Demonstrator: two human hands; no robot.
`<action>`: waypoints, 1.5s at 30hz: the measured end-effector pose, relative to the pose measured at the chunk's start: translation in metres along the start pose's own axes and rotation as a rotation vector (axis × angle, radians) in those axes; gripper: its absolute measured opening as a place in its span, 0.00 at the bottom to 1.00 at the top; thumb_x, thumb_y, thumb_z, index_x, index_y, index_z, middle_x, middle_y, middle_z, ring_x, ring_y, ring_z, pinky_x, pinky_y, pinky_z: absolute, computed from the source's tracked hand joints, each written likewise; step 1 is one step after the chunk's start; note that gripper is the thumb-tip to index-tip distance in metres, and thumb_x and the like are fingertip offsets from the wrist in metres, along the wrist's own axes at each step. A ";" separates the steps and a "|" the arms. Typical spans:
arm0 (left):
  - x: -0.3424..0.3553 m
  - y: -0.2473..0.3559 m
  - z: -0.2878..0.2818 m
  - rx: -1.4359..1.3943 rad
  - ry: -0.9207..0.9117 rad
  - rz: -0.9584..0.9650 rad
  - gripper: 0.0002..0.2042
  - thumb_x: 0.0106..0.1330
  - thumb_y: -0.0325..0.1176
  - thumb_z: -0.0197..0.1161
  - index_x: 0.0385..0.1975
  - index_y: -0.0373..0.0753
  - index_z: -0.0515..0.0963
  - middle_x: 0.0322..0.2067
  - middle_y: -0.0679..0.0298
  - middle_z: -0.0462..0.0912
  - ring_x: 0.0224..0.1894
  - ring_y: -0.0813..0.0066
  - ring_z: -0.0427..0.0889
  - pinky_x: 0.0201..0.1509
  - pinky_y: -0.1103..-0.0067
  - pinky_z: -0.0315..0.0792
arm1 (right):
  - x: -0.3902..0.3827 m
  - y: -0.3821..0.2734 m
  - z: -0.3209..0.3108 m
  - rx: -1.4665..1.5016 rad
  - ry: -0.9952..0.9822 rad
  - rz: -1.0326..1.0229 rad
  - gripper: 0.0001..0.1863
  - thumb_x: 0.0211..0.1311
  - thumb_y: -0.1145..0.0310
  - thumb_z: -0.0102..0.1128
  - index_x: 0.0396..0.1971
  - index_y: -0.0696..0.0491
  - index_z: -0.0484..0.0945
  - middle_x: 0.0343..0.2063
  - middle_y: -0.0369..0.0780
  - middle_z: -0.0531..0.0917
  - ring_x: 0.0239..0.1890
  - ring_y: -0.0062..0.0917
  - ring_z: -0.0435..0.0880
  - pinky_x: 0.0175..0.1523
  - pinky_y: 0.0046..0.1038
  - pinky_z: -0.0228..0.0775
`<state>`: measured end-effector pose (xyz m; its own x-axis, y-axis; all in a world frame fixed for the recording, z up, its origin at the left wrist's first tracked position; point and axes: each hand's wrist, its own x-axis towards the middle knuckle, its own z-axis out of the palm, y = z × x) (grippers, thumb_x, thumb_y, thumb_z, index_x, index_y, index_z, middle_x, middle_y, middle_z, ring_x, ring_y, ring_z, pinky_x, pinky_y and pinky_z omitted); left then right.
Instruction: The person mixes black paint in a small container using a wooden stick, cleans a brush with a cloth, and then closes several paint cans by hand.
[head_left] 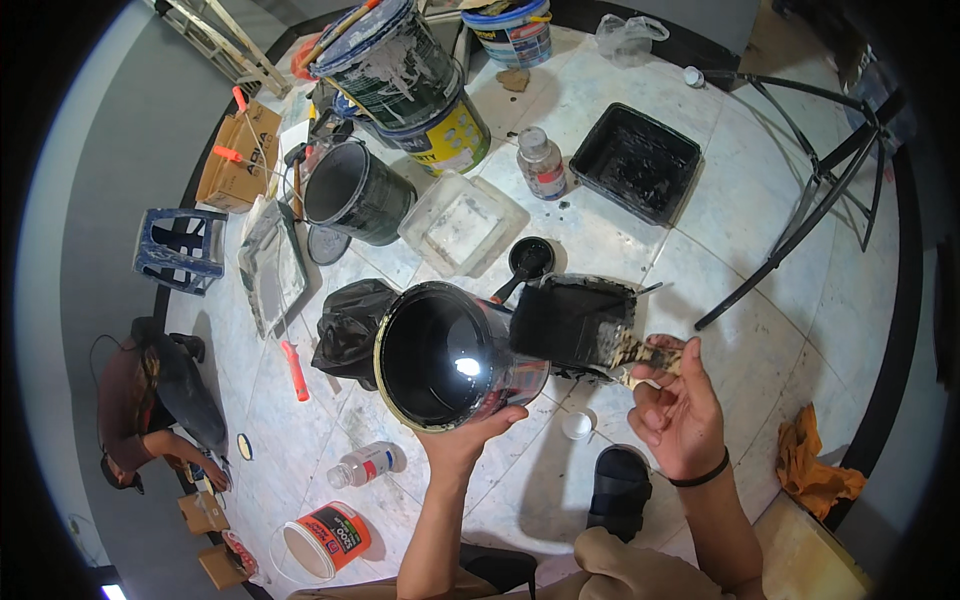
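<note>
My left hand (460,450) grips a tin can (420,355) from below, tilted to show glossy black paint inside. My right hand (680,420) has its fingers curled round the paint-spotted handle of a wide brush (650,355), whose dark head is beside the can's right side. A paint-crusted tray (590,285) lies behind the brush, partly hidden. Just above stands a small black cup (530,257) with a handled tool. A crumpled black bag (350,325) is left of the can. A white lid (577,425) lies on the floor below.
Buckets (410,80), a black tray (635,160), a clear container (460,220), bottles (540,165) and a roller tray (270,265) crowd the tiled floor. A black metal stand (800,200) is right. Another person (160,400) bends at left near boxes (205,510). A sandal (617,480) is below.
</note>
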<state>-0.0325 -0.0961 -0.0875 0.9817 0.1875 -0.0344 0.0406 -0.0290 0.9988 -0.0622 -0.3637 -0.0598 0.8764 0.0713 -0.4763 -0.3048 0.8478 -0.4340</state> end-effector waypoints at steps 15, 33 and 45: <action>-0.007 -0.004 -0.015 0.382 -0.140 -0.064 0.68 0.32 0.44 0.96 0.74 0.33 0.56 0.68 0.52 0.72 0.68 0.59 0.76 0.75 0.63 0.70 | 0.016 -0.049 0.007 -0.399 -0.088 -0.424 0.29 0.85 0.47 0.44 0.55 0.62 0.75 0.37 0.51 0.89 0.19 0.22 0.80 0.21 0.22 0.69; 0.005 -0.005 0.006 0.286 -0.139 0.302 0.65 0.31 0.50 0.95 0.73 0.35 0.62 0.65 0.55 0.78 0.67 0.61 0.79 0.77 0.63 0.67 | 0.017 -0.113 0.068 -1.104 -0.359 -0.736 0.25 0.82 0.53 0.56 0.48 0.65 0.84 0.36 0.49 0.91 0.24 0.19 0.86 0.25 0.15 0.73; 0.016 0.002 0.010 0.313 -0.091 0.441 0.60 0.35 0.46 0.94 0.71 0.32 0.65 0.64 0.52 0.75 0.66 0.59 0.76 0.74 0.66 0.66 | -0.004 -0.125 0.075 -1.282 -0.433 -0.819 0.20 0.76 0.60 0.64 0.42 0.67 0.86 0.37 0.52 0.91 0.26 0.23 0.89 0.31 0.21 0.80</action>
<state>-0.0151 -0.1027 -0.0860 0.9297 0.0059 0.3683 -0.3387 -0.3793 0.8611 0.0003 -0.4299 0.0540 0.9223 0.1644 0.3499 0.3816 -0.2429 -0.8918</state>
